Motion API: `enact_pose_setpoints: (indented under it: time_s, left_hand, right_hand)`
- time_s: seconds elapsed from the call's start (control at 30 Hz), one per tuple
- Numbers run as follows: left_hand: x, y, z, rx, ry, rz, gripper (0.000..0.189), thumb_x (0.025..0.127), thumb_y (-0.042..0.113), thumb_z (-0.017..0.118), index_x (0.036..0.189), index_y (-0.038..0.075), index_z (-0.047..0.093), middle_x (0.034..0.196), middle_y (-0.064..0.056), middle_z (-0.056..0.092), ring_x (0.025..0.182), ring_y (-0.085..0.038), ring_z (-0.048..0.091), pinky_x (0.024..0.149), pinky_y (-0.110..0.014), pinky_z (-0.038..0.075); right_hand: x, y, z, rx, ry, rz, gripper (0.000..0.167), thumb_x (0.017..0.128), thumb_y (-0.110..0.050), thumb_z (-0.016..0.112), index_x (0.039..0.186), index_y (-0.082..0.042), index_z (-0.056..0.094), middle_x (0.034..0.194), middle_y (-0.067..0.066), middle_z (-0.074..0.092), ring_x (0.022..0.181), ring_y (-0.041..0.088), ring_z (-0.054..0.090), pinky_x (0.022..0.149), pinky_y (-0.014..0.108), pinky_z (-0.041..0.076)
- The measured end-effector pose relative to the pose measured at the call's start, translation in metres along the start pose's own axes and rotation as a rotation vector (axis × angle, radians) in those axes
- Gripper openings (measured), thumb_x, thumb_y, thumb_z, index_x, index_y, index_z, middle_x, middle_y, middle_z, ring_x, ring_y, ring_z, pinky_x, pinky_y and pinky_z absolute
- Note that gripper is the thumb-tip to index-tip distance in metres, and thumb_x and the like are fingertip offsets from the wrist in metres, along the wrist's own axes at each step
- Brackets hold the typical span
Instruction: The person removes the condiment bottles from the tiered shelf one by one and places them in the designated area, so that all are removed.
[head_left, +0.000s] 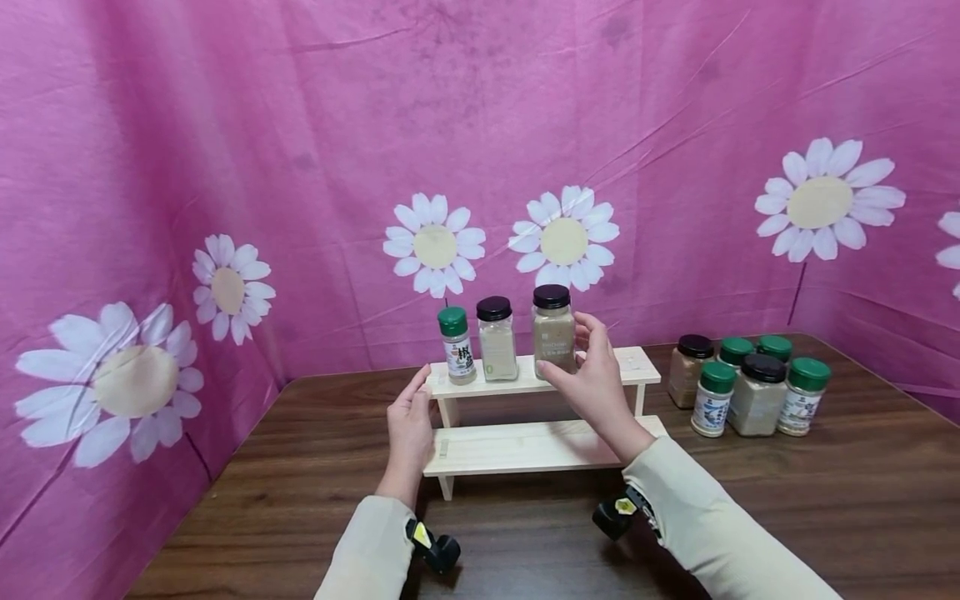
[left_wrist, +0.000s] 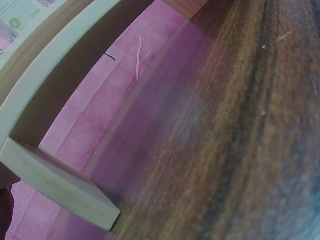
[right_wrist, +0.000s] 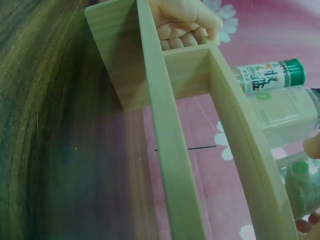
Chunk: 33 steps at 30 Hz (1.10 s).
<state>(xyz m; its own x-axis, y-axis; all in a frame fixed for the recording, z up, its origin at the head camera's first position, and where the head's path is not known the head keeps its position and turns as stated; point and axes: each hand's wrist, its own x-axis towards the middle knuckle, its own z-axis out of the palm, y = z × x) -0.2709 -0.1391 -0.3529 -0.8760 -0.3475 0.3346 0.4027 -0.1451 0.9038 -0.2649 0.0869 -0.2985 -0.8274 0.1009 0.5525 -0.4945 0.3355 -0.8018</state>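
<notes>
A two-tier wooden rack stands on the table. My right hand grips a square glass spice jar with a black lid and brownish powder, thumb in front and fingers at its right side, on the upper shelf. Left of it stand a black-lidded jar of pale powder and a green-capped shaker with a printed label. My left hand holds the rack's left end by the upper shelf; curled fingers show there in the right wrist view. The left wrist view shows mostly rack and tabletop.
On the table to the right of the rack, several green-capped shakers cluster with a black-lidded pale jar and a black-lidded brown jar. A pink cloth with white flowers hangs behind the dark wooden table.
</notes>
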Motion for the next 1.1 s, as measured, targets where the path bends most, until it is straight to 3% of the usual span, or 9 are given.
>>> enact_pose_setpoints:
  time_s: [0.53,0.8,1.1]
  left_hand:
    - [0.001,-0.002,-0.002,0.017,-0.016,-0.008,0.041,0.090,0.002,0.040,0.129,-0.004,0.051,0.130,-0.022,0.051,0.106,-0.015,0.055,0.099,-0.040,0.042]
    - [0.003,0.000,-0.001,-0.010,0.000,-0.010,0.041,0.089,0.001,0.040,0.128,-0.003,0.052,0.128,-0.023,0.052,0.102,-0.012,0.057,0.098,-0.039,0.043]
    - [0.001,-0.001,-0.001,0.016,-0.003,-0.018,0.041,0.089,0.002,0.040,0.128,-0.002,0.052,0.129,-0.021,0.052,0.106,-0.016,0.056,0.098,-0.039,0.043]
  right_hand:
    - [-0.005,0.001,0.023,-0.134,0.176,-0.034,0.092,0.064,-0.011,0.080,0.139,-0.010,0.027,0.119,0.019,0.044,0.106,0.033,0.047,0.093,0.047,0.041]
    - [-0.004,-0.002,0.026,-0.186,0.161,-0.027,0.098,0.066,-0.015,0.079,0.143,-0.018,0.019,0.129,0.020,0.041,0.109,0.038,0.048,0.092,0.053,0.042]
    - [-0.007,-0.002,0.023,-0.238,0.149,-0.051,0.098,0.068,-0.014,0.078,0.143,-0.024,0.017,0.129,0.022,0.048,0.091,0.043,0.057,0.078,0.052,0.048]
